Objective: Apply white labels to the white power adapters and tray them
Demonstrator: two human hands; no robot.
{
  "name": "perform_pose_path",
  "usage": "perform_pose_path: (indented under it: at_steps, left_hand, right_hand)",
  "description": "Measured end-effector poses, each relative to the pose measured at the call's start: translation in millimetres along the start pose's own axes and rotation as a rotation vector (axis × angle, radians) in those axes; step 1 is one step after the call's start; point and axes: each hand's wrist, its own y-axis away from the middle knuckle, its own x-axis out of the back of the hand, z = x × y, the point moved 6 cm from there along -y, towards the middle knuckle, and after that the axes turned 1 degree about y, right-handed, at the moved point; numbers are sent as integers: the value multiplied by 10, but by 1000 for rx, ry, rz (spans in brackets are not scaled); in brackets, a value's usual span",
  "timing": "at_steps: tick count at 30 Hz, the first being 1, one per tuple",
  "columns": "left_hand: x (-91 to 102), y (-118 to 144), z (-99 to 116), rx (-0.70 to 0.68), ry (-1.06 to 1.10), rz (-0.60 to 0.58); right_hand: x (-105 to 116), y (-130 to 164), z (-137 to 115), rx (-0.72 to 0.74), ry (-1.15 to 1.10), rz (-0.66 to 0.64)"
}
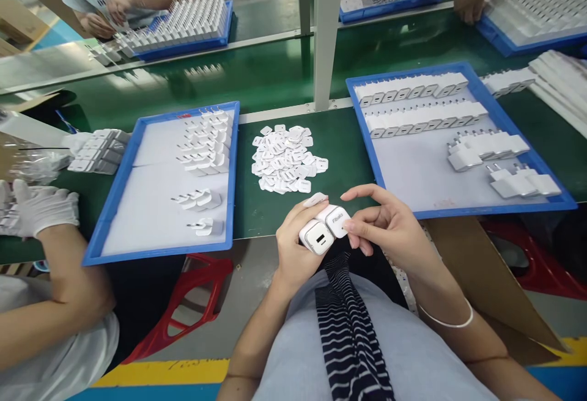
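Note:
In front of my body my left hand (291, 242) is wrapped round two white plug chargers held side by side. The nearer charger (316, 237) shows a dark port in its end face. On the other one's end lies a white cover plate (337, 220) with small grey lettering. A loose white plate (315, 200) rests at my left fingertips. My right hand (387, 224) pinches the lettered plate's edge between thumb and fingers, its index finger raised apart. Just beyond lies a pile of small white plates (285, 159) on the green table.
A blue-rimmed tray (235, 175) with rows of chargers stands left, another tray (367, 138) right. A white post (328, 40) rises behind the pile. At far left is a co-worker's gloved hand (46, 208); other people's hands work across the table. A red stool (202, 291) stands below left.

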Motion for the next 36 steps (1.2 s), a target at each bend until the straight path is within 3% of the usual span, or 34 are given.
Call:
perform_pose_path:
  at_steps: [13, 25, 30, 33, 36]
  left_hand:
    - [8, -22, 0, -53, -25, -47]
    - [-19, -19, -79, 32, -62, -22]
    - [-21, -3, -120, 145, 41, 6]
    - [6, -24, -107, 180, 88, -25]
    - [6, -58, -66, 164, 90, -147]
  right_hand:
    - [-2, -11, -4, -62, 8, 4]
    - [-16, -43, 11, -50, 29, 60]
    - [42, -59, 147, -66, 187, 92]
    - [55, -120, 220, -26, 152, -8]
    - [103, -210, 79, 134, 128, -91]
